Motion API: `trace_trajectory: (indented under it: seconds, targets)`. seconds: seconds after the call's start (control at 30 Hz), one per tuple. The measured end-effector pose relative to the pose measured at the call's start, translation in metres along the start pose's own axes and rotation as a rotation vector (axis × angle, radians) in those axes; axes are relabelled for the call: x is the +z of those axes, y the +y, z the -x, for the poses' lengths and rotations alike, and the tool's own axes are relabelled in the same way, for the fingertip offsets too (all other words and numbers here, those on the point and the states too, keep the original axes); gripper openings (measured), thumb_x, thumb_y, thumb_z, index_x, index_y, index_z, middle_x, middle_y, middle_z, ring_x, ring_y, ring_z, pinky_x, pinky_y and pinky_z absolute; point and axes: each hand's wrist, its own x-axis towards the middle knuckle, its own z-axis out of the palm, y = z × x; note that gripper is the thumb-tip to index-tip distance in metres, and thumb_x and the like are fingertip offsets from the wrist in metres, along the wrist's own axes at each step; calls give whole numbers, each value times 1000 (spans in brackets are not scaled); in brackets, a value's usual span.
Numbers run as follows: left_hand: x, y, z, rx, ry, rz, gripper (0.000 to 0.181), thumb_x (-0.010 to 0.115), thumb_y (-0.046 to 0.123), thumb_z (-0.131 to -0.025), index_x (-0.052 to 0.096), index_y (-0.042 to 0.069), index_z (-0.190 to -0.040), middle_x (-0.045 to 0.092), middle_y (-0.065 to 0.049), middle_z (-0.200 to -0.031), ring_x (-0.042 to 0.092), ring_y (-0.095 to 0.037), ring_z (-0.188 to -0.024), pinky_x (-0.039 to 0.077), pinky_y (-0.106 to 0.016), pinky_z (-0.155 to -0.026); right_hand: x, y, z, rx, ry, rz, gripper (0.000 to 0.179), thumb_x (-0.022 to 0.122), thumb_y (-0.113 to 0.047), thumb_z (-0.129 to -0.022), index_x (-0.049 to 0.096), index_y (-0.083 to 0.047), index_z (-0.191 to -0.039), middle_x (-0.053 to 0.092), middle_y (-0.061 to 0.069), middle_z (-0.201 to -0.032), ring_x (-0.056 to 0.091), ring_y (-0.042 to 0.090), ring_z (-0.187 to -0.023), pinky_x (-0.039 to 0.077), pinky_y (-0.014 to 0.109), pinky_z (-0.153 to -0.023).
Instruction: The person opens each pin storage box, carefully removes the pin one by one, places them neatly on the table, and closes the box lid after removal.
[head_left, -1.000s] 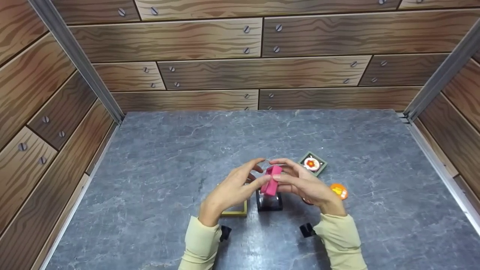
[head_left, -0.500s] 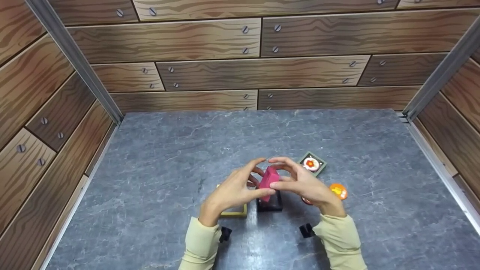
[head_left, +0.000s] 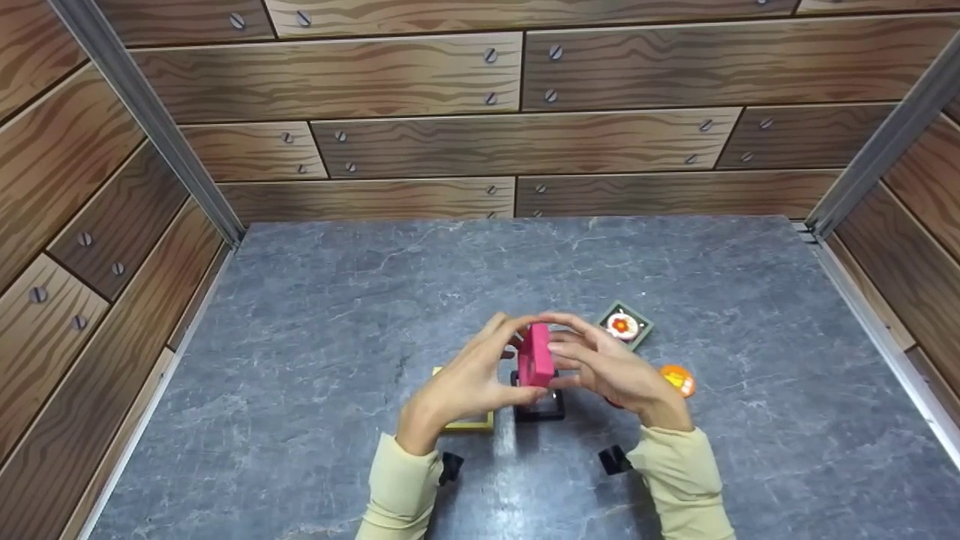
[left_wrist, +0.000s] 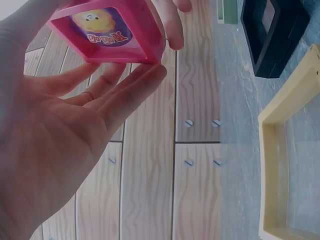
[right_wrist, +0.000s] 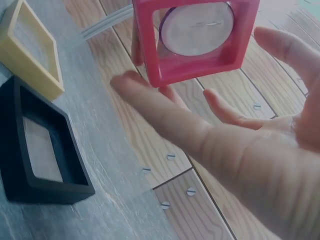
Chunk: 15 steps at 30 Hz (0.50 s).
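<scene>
A pink square display frame (head_left: 536, 356) is held up over the table, its clear middle holding a round badge. In the left wrist view the badge (left_wrist: 97, 24) shows a yellow cartoon figure on purple; the right wrist view shows the badge's white back with a pin (right_wrist: 197, 30). My left hand (head_left: 465, 375) grips the frame between thumb and fingers. Around the other side, my right hand (head_left: 611, 371) has its fingers spread, the tips close to the frame's edge. A black frame (head_left: 553, 415) lies below, partly hidden by the hands.
On the table, a yellow frame (head_left: 471, 426) lies partly behind the left hand. Beyond the right hand sits a green frame (head_left: 639, 317) with a red-and-white flower badge. An orange badge (head_left: 678, 381) lies right of it, and a red item (head_left: 613, 403) peeks out under the right hand.
The pink frame has turned between the hands and now stands upright, its open side toward the left. The right thumb has come off the frame's near edge while the left hand keeps hold.
</scene>
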Motion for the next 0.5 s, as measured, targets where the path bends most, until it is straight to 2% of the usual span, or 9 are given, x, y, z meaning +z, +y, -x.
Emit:
trace_trajectory:
  seconds: [0.23,0.5]
  targets:
    - [2,3,-1,59,-3,-83,87,90,27,-84,46,19,-158,56,0,-133,59,-17,-125,55,-38,-112,0,2,-1,-8,-17,-38,57,54,-9,-107,31,-7,-159,50,12,-151,68,23,-123,63,43,-101]
    - [2,5,-1,128,29,-49,90,88,26,-86,41,20,-162,59,2,-144,58,-16,-133,50,-37,-118,2,1,-2,-12,20,-80,58,54,-4,-101,34,-8,-155,49,13,-145,68,25,-120,64,45,-97]
